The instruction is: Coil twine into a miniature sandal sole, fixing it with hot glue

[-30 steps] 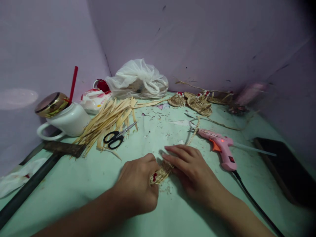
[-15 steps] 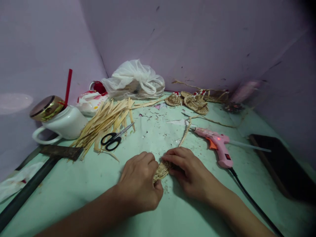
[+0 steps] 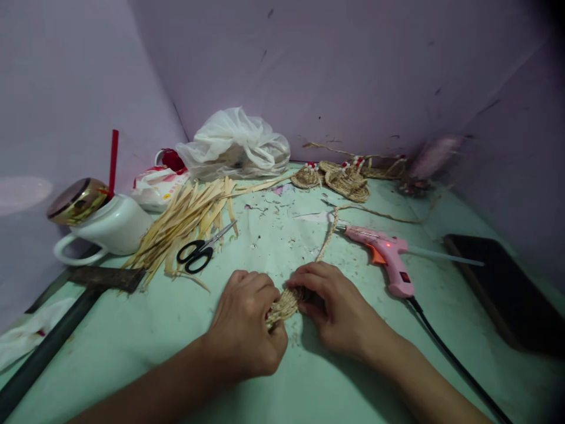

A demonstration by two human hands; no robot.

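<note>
My left hand (image 3: 247, 324) is curled shut around one end of a small woven straw piece (image 3: 282, 305) low on the green table. My right hand (image 3: 335, 306) has its fingers bent and pinched on the other end of the same piece. A braided straw cord (image 3: 326, 235) runs from the piece up toward the far side of the table. A pink glue gun (image 3: 388, 256) with a lit red light lies just right of my right hand.
Black scissors (image 3: 198, 252) lie on a pile of straw strips (image 3: 189, 221). A white jug with a gold lid (image 3: 103, 221), a hammer (image 3: 66, 318), a plastic bag (image 3: 236, 144), finished woven straw pieces (image 3: 344, 176) and a dark flat device (image 3: 507, 288) ring the table.
My right hand's fingers went from lying flat on the straw piece to curling and pinching it. Both hands shifted slightly closer together; the view drifted a little.
</note>
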